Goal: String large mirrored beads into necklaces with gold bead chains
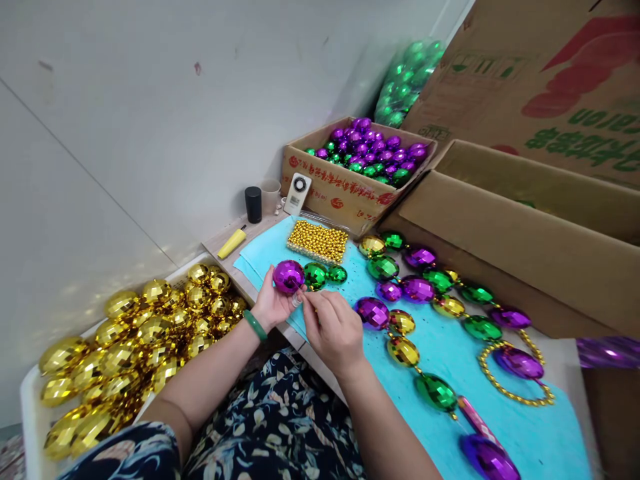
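Note:
My left hand (276, 301), with a green bangle (255, 325) on its wrist, is closed around a shiny purple faceted bead (289, 276). Close beside it, my right hand (334, 327) pinches at the bead's near end; a thin line seems to run from the bead to those fingertips, too fine to make out. Just behind the hands, a large green bead (316, 275) and a smaller green bead (337, 274) lie on the blue cloth (440, 350). To the right, a strand of purple, green and gold beads (418, 289) winds over the cloth.
Small gold beads fill a clear tray (317, 242). A white bin (31, 407) of gold beads stands at left. Behind are a carton (330, 193) of purple and green beads, a yellow-handled tool (232, 243), a black cylinder (253, 205) and a larger carton (520, 233) at right.

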The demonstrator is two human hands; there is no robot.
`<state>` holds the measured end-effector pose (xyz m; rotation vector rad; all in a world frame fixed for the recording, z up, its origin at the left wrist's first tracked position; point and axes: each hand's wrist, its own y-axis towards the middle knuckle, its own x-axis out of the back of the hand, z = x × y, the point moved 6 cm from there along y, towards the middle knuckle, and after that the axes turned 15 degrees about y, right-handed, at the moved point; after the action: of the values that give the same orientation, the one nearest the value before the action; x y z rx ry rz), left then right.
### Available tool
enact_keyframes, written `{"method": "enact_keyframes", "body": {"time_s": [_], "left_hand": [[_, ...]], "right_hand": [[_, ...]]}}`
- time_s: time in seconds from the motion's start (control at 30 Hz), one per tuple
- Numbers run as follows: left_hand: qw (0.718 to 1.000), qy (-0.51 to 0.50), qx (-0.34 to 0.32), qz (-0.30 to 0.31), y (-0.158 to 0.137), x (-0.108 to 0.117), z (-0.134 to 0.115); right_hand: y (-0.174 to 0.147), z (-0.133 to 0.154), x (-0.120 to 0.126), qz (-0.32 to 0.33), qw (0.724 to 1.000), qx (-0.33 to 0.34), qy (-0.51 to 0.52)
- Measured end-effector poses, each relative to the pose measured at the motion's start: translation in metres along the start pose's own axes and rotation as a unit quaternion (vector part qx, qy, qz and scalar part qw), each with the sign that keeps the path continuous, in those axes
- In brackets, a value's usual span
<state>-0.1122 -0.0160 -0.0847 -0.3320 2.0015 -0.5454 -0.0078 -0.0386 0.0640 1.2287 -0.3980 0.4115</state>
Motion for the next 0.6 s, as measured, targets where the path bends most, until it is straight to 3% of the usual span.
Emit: {"method": "enact_keyframes", "body": {"time_s": [0.6], "left_hand": [[1.000, 0.008, -0.009, -0.009, -0.0011, -0.0025, 0.0015]], "right_hand": [[-0.0001, -0.0028, -0.0085, 0.056, 0.998, -0.002, -0.017]]}}
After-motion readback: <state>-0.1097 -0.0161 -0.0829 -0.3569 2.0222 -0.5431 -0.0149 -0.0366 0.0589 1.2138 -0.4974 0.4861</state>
